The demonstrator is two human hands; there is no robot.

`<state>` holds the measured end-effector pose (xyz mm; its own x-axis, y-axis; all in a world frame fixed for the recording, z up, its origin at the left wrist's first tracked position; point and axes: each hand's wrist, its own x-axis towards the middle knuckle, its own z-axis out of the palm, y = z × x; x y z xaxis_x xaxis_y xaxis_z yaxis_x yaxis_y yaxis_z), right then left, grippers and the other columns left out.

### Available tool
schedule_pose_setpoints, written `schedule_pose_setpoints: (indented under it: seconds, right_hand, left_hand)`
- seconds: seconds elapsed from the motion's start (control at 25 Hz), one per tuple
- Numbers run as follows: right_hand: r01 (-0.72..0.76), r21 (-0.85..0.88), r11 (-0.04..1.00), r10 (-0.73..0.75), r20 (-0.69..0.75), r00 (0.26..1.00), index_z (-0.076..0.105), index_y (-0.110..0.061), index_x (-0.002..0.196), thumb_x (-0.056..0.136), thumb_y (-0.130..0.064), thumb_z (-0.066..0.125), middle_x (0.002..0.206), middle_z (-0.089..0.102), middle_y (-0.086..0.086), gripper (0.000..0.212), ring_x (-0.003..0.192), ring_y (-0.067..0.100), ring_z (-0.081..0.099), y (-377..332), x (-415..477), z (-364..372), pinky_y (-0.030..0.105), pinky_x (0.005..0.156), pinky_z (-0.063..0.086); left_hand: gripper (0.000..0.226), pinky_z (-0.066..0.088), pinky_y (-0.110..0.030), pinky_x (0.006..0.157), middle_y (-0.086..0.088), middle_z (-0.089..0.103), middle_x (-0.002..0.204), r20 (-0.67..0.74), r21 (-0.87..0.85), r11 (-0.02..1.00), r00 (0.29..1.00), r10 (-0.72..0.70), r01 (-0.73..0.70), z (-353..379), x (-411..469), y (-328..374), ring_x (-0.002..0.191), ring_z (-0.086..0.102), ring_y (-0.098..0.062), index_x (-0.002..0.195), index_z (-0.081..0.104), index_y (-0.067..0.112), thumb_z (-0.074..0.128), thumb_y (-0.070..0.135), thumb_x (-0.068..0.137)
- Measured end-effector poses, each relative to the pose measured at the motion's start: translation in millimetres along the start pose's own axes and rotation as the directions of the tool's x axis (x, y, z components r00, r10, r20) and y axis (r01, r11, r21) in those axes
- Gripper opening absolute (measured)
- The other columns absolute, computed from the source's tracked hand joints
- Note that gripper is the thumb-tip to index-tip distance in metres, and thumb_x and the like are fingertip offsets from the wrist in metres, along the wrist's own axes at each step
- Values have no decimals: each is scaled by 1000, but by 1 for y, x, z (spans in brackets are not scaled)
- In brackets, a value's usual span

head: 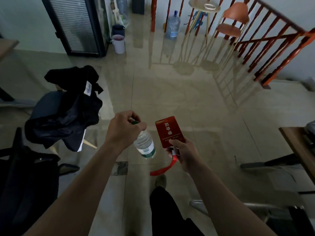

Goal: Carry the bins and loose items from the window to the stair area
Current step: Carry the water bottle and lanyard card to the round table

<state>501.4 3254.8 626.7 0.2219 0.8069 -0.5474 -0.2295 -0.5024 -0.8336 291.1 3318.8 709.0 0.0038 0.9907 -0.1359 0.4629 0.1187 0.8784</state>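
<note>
Now, at the bottom of the frame, a dark trouser leg and a shoe are showing over the glossy floor. Just above, in the lower middle, the left hand is gripping a clear water bottle by its green cap. The fingers are curling over the top, so the bottle is hanging tilted beneath. Just beside it, the right hand is pinching a red card at its lower edge, with a red strap dangling below. Both loose items are sitting in the hands, well short of the stairs.

At middle left, dark clothes are lying over a chair. Farther off, in the upper right, the red stair railing is standing with a big water jug and tall stools near it.

The carrying leg is seemingly under way. The next move is calling for walking across the open floor toward the railing, keeping the cap grip firm, then picking a spot near the jug for both things.
</note>
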Motion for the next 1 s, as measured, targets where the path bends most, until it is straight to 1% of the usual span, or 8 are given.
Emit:
schedule_pose_setpoints:
  seconds: [0.04, 0.08, 0.16, 0.32, 0.48, 0.68, 0.8, 1.0]
  right_hand:
    - [-4, 18, 1000, 4, -8, 1000, 65, 0, 116, 95, -12, 66, 96, 75, 20, 24, 65, 18, 71, -10, 16, -3, 26, 54, 52]
    - [3, 50, 999, -3, -1, 1000, 65, -1, 116, 95, -13, 66, 95, 75, 19, 24, 67, 18, 71, -38, 59, -11, 26, 55, 53]
    - [30, 20, 999, -30, 6, 1000, 64, 0, 116, 95, -12, 66, 94, 75, 18, 24, 69, 20, 71, -59, 87, -14, 28, 56, 53]
    - [97, 54, 994, -98, 17, 995, 63, -1, 116, 95, -9, 64, 94, 76, 19, 22, 71, 21, 71, -149, 160, -38, 28, 56, 52]
    - [201, 65, 977, -201, -6, 980, 64, 1, 113, 94, -2, 63, 87, 75, 17, 20, 69, 23, 73, -249, 234, -63, 29, 54, 50]
    - [266, 58, 962, -264, -31, 964, 64, -7, 111, 95, -6, 64, 91, 77, 16, 17, 75, 25, 73, -336, 306, -81, 30, 58, 50]
    - [317, 13, 948, -317, -40, 948, 64, -10, 113, 96, -9, 64, 89, 78, 10, 18, 72, 20, 74, -390, 355, -85, 29, 58, 49]
    - [421, -60, 905, -425, -121, 897, 62, -15, 111, 97, -8, 64, 92, 78, 14, 16, 62, 18, 72, -489, 449, -86, 31, 55, 45]
  left_hand:
    - [11, 48, -30, 51, -3, 68, 67, 10, -5, 1000, 1000, -3, 3, 5, 14, 7, 56, 61, -18, 72, 68, 18, 78, 16, 74]
    - [10, 45, -27, 48, -3, 67, 66, 1, 3, 1000, 1000, 10, -10, 22, 57, 30, 54, 60, -17, 72, 68, 17, 78, 15, 74]
    - [10, 42, -23, 42, -1, 65, 61, 11, 8, 1000, 1000, 2, -2, 26, 86, 46, 49, 58, -16, 72, 68, 14, 77, 12, 75]
    - [9, 39, -22, 38, -2, 64, 59, 58, 39, 996, 996, 72, -75, 58, 178, 115, 42, 58, -14, 74, 68, 11, 77, 10, 77]
    - [8, 39, -23, 39, -3, 64, 60, 34, 9, 988, 987, 156, -156, 88, 269, 185, 42, 57, -13, 73, 69, 12, 76, 11, 76]
    - [7, 40, -23, 40, -4, 62, 58, 39, -33, 981, 981, 192, -190, 121, 370, 236, 44, 53, -13, 71, 70, 10, 75, 12, 76]
    - [9, 40, -23, 40, -4, 60, 55, 49, -58, 974, 974, 222, -219, 141, 443, 264, 44, 51, -13, 69, 70, 11, 74, 13, 77]
    - [11, 39, -26, 42, 0, 57, 51, 64, -140, 952, 957, 283, -272, 167, 576, 312, 43, 49, -14, 70, 69, 10, 73, 12, 80]
